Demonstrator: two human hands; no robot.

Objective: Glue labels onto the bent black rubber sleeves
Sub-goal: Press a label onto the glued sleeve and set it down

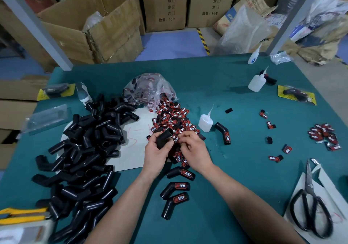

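Note:
My left hand (157, 154) grips a bent black rubber sleeve (164, 138) over the middle of the green table. Right beside it, my right hand (194, 149) pinches a small red and black label (176, 139) at the edge of the label pile (174, 120). A big heap of bare black sleeves (84, 149) lies to the left. Three labelled sleeves (177, 186) lie in front of my hands, and another labelled sleeve (224, 132) lies to the right. A small glue bottle (206, 121) stands just beyond my right hand.
A plastic bag of labels (148, 89) lies behind the pile. Two more glue bottles (258, 81) stand at the far right, loose labels (324, 136) lie on the right, and scissors (310, 202) rest on paper at the near right. Cardboard boxes (90, 29) stand behind the table.

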